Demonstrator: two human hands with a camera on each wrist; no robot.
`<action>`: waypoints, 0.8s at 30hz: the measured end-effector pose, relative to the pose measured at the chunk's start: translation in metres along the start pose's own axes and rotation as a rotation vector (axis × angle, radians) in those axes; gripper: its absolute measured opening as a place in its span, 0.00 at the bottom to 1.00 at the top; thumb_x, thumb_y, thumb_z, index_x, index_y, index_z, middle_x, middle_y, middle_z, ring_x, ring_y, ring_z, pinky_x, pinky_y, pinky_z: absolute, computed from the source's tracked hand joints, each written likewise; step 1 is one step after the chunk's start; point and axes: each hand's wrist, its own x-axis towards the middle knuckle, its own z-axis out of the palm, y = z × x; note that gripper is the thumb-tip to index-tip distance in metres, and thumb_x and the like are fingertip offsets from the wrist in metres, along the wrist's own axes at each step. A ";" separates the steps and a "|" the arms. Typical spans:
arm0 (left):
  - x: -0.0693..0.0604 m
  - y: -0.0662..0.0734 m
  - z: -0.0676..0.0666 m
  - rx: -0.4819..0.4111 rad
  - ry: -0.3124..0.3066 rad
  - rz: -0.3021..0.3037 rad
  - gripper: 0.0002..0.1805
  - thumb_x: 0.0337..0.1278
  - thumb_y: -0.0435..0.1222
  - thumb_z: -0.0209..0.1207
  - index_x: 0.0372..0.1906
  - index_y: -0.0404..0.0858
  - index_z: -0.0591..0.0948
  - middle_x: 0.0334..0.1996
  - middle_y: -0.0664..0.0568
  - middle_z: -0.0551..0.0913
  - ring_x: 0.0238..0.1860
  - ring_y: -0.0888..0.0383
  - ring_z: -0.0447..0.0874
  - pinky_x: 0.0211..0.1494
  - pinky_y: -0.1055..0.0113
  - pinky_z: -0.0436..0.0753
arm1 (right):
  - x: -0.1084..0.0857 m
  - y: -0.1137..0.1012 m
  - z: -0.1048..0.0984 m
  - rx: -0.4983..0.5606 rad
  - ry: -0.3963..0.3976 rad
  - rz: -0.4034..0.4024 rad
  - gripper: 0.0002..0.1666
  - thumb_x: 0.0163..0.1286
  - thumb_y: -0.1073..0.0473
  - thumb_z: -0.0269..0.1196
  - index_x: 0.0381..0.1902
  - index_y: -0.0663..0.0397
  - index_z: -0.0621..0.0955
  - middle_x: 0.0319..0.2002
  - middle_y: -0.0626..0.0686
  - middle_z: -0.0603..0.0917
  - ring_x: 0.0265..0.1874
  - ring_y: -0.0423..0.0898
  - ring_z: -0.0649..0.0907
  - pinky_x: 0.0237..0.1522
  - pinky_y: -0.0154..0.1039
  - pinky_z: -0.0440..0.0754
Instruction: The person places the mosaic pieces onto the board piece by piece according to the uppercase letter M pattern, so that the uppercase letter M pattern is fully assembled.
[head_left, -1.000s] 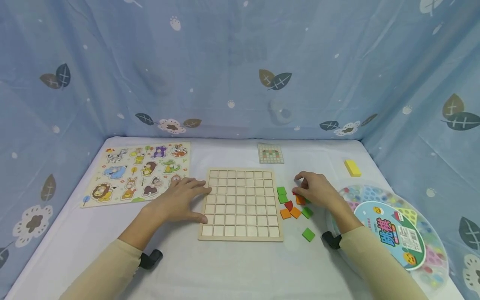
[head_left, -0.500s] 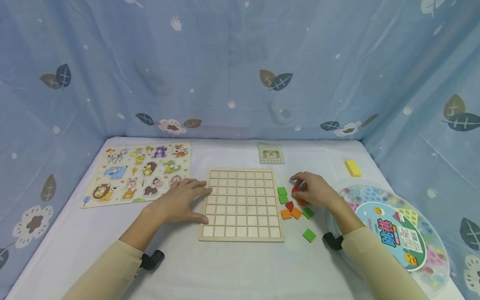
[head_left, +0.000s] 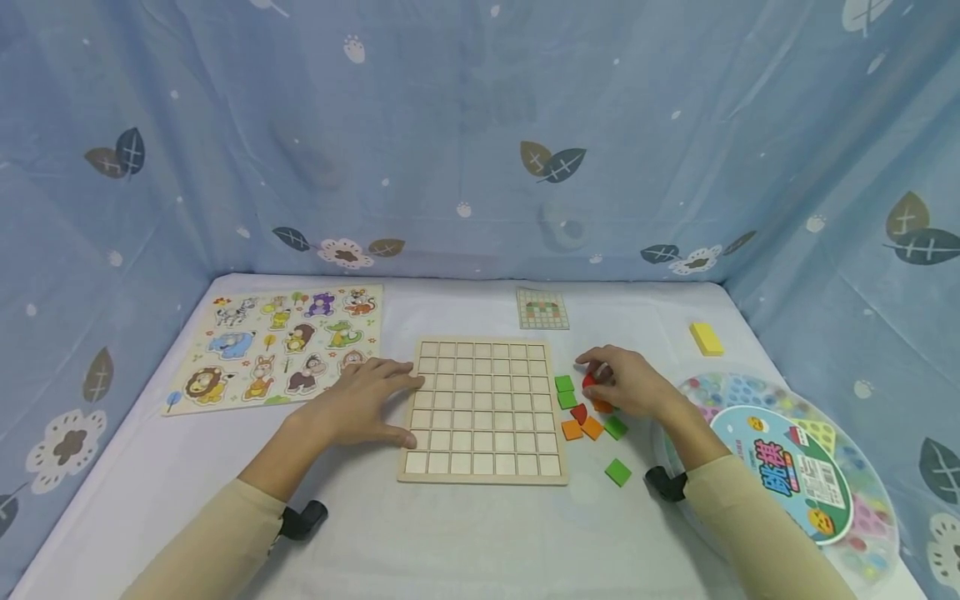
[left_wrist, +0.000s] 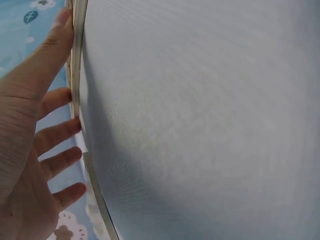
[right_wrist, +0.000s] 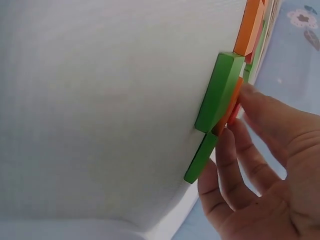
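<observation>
Fingers spread, the left hand (head_left: pixel 365 402) touches the gridded tray (head_left: pixel 482 478); at its right, the right hand (head_left: pixel 628 382) pinches a red piece (head_left: pixel 588 381). Only the head view shows the clear tub (head_left: pixel 810 454) of coloured bits (head_left: pixel 868 517)

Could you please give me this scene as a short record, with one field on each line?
Board: wooden grid, flat on the white table
Left grip: thumb and fingertips at the board's left edge
Right grip: fingers curled about a red piece; firm hold unclear
Loose pieces: green pieces, orange pieces and another red piece, right of board
Beyond board: small pattern card
Left side: animal puzzle
Right side: yellow block, round see-through container
</observation>
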 end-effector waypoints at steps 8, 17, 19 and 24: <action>0.000 -0.002 0.004 0.015 0.019 0.019 0.55 0.42 0.72 0.68 0.77 0.51 0.70 0.78 0.45 0.64 0.77 0.36 0.61 0.73 0.27 0.57 | -0.002 -0.010 -0.002 0.038 0.027 -0.077 0.27 0.66 0.64 0.72 0.63 0.59 0.80 0.50 0.56 0.83 0.43 0.50 0.86 0.47 0.48 0.87; 0.001 -0.002 0.005 -0.001 0.024 0.013 0.57 0.41 0.73 0.67 0.78 0.54 0.67 0.78 0.47 0.64 0.77 0.38 0.59 0.74 0.26 0.55 | -0.001 -0.021 -0.004 0.106 0.073 -0.151 0.30 0.66 0.64 0.72 0.65 0.60 0.78 0.50 0.55 0.83 0.45 0.51 0.87 0.49 0.49 0.87; 0.001 -0.002 0.006 -0.003 0.018 0.014 0.56 0.41 0.74 0.66 0.77 0.56 0.68 0.79 0.47 0.63 0.78 0.38 0.58 0.73 0.25 0.54 | 0.000 -0.023 -0.005 0.130 0.087 -0.166 0.30 0.66 0.64 0.73 0.65 0.59 0.78 0.50 0.55 0.83 0.46 0.51 0.87 0.51 0.51 0.87; 0.002 0.000 0.005 -0.014 0.002 0.010 0.53 0.42 0.74 0.67 0.77 0.60 0.68 0.79 0.46 0.62 0.78 0.38 0.57 0.72 0.24 0.54 | 0.002 -0.029 -0.004 0.237 0.095 -0.230 0.30 0.66 0.64 0.72 0.66 0.58 0.78 0.52 0.54 0.82 0.47 0.49 0.87 0.55 0.50 0.86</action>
